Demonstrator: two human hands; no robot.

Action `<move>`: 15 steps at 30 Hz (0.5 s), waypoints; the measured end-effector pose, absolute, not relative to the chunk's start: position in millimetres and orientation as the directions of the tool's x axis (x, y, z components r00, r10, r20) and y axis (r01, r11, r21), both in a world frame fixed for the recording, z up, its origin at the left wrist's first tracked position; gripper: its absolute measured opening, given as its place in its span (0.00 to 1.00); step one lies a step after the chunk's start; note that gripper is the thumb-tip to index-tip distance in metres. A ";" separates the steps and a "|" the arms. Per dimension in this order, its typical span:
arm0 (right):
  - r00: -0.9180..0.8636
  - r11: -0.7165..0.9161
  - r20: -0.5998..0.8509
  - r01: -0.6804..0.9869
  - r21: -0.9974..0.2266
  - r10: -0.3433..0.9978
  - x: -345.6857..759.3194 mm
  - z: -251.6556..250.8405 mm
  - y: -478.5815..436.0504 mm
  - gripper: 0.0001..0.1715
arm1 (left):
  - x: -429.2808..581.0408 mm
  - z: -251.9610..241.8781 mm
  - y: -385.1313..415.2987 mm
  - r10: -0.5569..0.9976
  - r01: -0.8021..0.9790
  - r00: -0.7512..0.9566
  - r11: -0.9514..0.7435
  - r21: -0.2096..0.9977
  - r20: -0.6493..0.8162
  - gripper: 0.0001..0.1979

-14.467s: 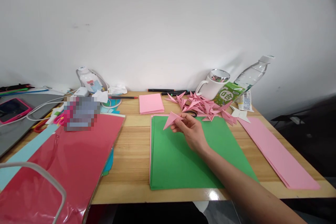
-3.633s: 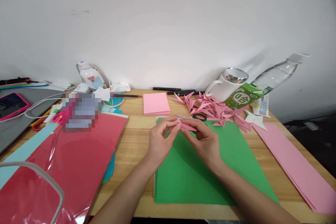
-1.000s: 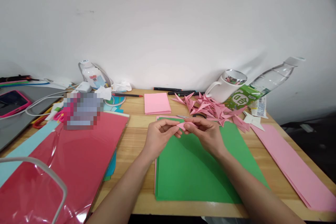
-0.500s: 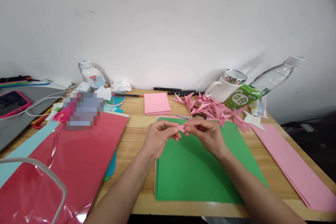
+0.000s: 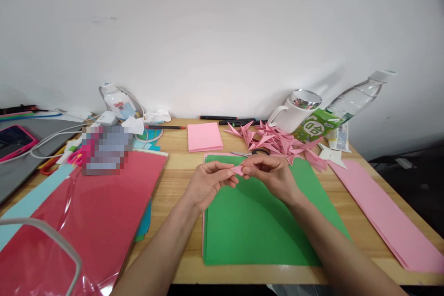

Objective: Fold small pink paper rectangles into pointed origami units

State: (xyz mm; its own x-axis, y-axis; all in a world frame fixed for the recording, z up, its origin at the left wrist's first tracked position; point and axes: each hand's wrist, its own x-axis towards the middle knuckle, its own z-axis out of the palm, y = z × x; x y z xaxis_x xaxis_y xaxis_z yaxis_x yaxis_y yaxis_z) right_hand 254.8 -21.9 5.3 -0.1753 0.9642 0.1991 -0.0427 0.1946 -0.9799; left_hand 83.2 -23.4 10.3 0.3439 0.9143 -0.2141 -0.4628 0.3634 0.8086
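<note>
Between my fingertips is a small folded piece of pink paper (image 5: 237, 170), partly hidden by the fingers. My left hand (image 5: 212, 182) pinches its left end, and my right hand (image 5: 272, 178) pinches its right end. Both hands hover over a stack of green paper (image 5: 260, 226) with pink sheets showing along its edges. Just beyond my right hand lies a pair of scissors with black handles (image 5: 260, 151). Past the scissors is a heap of folded pink paper shapes with sharp points (image 5: 277, 139). A stack of square pink paper (image 5: 205, 137) sits further back, beyond my left hand.
Long pink sheets (image 5: 385, 212) lie on the right. Behind them lean a white mug (image 5: 293, 113), a green packet (image 5: 317, 125) and a clear bottle (image 5: 359, 95). Left are red paper in clear plastic (image 5: 114, 203), cables, a white bottle (image 5: 120, 104) and a phone (image 5: 15, 141). Markers (image 5: 218, 117) line the wall.
The view has shifted slightly, so the table things sit a little further left. Both hands keep their pinch on the pink paper, with barely any movement.
</note>
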 end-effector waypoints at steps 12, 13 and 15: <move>-0.161 0.331 0.300 0.221 -0.918 0.940 248.6 1.7 -25.2 0.07 | 79.4 10.3 -19.2 0.929 -0.135 0.350 0.177 0.975 -0.121 0.15; -0.171 0.342 0.308 0.225 -0.913 0.936 248.5 1.8 -25.3 0.07 | 79.9 9.9 -19.4 0.928 -0.131 0.350 0.181 0.975 -0.125 0.15; -0.180 0.356 0.320 0.223 -0.907 0.930 248.3 2.4 -25.4 0.07 | 81.2 9.0 -20.3 0.930 -0.123 0.342 0.185 0.975 -0.133 0.14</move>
State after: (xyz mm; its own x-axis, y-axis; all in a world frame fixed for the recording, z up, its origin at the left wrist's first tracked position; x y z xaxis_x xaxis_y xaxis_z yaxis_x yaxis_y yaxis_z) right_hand 248.3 -25.4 2.4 -0.1797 0.9301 0.3203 0.2235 0.3557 -0.9075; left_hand 81.2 -20.3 9.0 0.3423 0.9301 -0.1331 -0.1233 0.1849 0.9750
